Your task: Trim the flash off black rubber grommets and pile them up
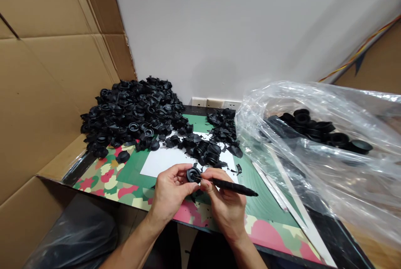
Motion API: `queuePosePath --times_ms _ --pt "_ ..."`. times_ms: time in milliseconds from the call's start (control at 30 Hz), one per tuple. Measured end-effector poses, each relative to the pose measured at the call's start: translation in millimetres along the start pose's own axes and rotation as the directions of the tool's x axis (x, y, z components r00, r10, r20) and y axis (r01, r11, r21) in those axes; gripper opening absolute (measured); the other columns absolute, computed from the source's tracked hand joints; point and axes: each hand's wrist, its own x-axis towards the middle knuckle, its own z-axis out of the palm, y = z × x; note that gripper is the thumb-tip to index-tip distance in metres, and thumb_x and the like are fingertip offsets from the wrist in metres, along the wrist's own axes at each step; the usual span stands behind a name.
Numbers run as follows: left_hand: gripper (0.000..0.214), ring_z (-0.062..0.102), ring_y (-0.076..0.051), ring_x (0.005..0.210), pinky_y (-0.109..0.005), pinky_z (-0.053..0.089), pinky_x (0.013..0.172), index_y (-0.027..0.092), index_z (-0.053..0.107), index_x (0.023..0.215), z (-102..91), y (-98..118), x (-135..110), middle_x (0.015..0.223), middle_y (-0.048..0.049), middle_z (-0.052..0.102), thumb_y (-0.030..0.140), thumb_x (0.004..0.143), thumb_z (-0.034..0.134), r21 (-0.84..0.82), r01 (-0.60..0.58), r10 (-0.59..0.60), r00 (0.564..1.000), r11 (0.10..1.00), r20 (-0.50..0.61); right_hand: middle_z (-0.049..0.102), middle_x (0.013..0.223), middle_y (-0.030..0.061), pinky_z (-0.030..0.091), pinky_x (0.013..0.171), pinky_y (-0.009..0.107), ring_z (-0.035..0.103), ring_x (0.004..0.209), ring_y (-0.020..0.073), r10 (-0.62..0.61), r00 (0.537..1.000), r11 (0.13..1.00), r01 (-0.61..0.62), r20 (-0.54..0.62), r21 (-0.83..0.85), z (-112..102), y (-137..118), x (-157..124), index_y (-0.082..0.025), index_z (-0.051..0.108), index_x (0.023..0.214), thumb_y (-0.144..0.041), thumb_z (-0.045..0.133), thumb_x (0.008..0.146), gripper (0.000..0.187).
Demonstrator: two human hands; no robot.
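My left hand [171,191] pinches a small black ribbed rubber part [193,174] just above the table's near edge. My right hand [224,202] grips a black pen-shaped tool [233,186], its tip at the rubber part and its tail pointing right. Both hands touch at the part. Under them lies a camouflage-patterned mat [106,177] with a white sheet [163,161] on it. Behind the sheet sits a big pile of the same black rubber parts [134,112], and black scraps [219,135] lie to its right.
A clear plastic bag [328,156] holding several black rubber parts [322,131] fills the right side. Cardboard walls [46,72] stand on the left. A black bag [81,235] hangs below the table's left front. A white wall with sockets [216,103] is behind.
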Motion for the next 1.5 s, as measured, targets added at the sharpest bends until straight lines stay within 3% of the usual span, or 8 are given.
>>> queuePosePath --times_ms 533,633,733,800,867,1167,1333,1500 --pt "0.038 0.067 -0.016 0.061 -0.025 0.056 0.061 0.014 0.071 0.083 1.3 -3.5 -3.2 0.067 -0.0022 0.073 0.013 0.047 0.082 0.029 0.001 -0.001 1.0 1.0 0.026 0.066 0.079 0.0039 0.052 0.064 0.031 0.063 0.073 0.018 -0.018 1.0 1.0 0.018 0.019 0.0 0.4 -0.9 -0.6 -0.021 0.066 0.083 -0.016 0.062 0.082 0.006" --pt "0.039 0.065 -0.015 0.06 -0.023 0.054 0.057 0.013 0.072 0.086 0.7 -5.8 -4.1 0.067 -0.0023 0.072 0.011 0.047 0.08 0.082 -0.012 0.01 0.999 0.997 0.034 0.063 0.067 0.002 0.047 0.053 0.027 0.058 0.058 0.0152 0.19 0.982 0.977 -0.19 0.008 0.099 0.7 -0.9 0.2 -0.018 0.066 0.076 -0.025 0.064 0.081 0.008" --pt "0.039 0.064 -0.015 0.058 -0.022 0.052 0.055 0.013 0.073 0.084 0.3 -5.1 -4.4 0.063 -0.0018 0.071 0.009 0.046 0.08 0.101 0.01 -0.014 0.999 0.995 0.04 0.05 0.047 -0.0041 0.036 0.043 0.023 0.044 0.041 0.0097 0.488 0.87 0.815 -0.483 0.072 0.319 0.5 2.1 0.5 -0.016 0.063 0.072 -0.037 0.068 0.077 0.022" --pt "0.039 0.063 -0.014 0.058 -0.022 0.052 0.055 0.013 0.073 0.083 0.1 -3.6 -3.9 0.063 -0.002 0.071 0.008 0.045 0.08 0.089 0.022 -0.026 0.999 0.996 0.041 0.047 0.045 -0.0054 0.033 0.042 0.023 0.04 0.039 0.0081 0.571 0.816 0.712 -0.547 0.09 0.441 -0.6 4.8 1.2 -0.015 0.062 0.071 -0.042 0.072 0.073 0.029" --pt "0.039 0.065 -0.015 0.059 -0.023 0.054 0.058 0.013 0.073 0.082 -0.4 -2.4 -2.6 0.064 -0.0025 0.072 0.008 0.044 0.08 0.072 0.021 -0.024 0.999 0.997 0.039 0.049 0.048 -0.0048 0.033 0.044 0.023 0.04 0.04 0.0073 0.595 0.801 0.68 -0.542 0.059 0.494 -3.1 6.2 2.8 -0.015 0.062 0.071 -0.043 0.074 0.07 0.03" --pt "0.04 0.066 -0.016 0.064 -0.025 0.055 0.062 0.015 0.074 0.081 -2.6 -1.5 0.8 0.067 -0.0025 0.073 0.007 0.042 0.079 0.028 0.025 -0.025 1.0 0.999 0.012 0.058 0.079 0.003 0.048 0.065 0.032 0.057 0.067 0.0156 0.496 0.868 0.764 -0.429 -0.014 0.482 -22.2 -5.7 18.4 -0.018 0.059 0.071 -0.038 0.065 0.078 0.023" --pt "0.041 0.064 -0.014 0.067 -0.022 0.053 0.063 0.015 0.074 0.085 -2.3 0.3 0.0 0.071 -0.0025 0.072 0.008 0.045 0.08 -0.029 0.073 -0.071 0.996 0.997 0.05 0.062 0.068 0.0016 0.044 0.053 0.026 0.054 0.056 0.0143 0.537 0.842 0.83 -0.539 0.057 0.144 -11.6 -6.1 15.2 -0.017 0.065 0.09 -0.039 0.064 0.077 0.025" --pt "0.041 0.057 -0.01 0.06 -0.019 0.048 0.055 0.014 0.074 0.09 -4.1 0.8 -0.7 0.069 -0.0017 0.067 0.013 0.05 0.081 -0.054 0.103 -0.098 0.992 0.993 0.084 0.064 0.066 0.0036 0.044 0.053 0.026 0.056 0.059 0.0167 0.498 0.853 0.867 -0.483 0.158 -0.123 5.0 -7.7 14.1 -0.015 0.066 0.075 -0.041 0.059 0.078 0.027"
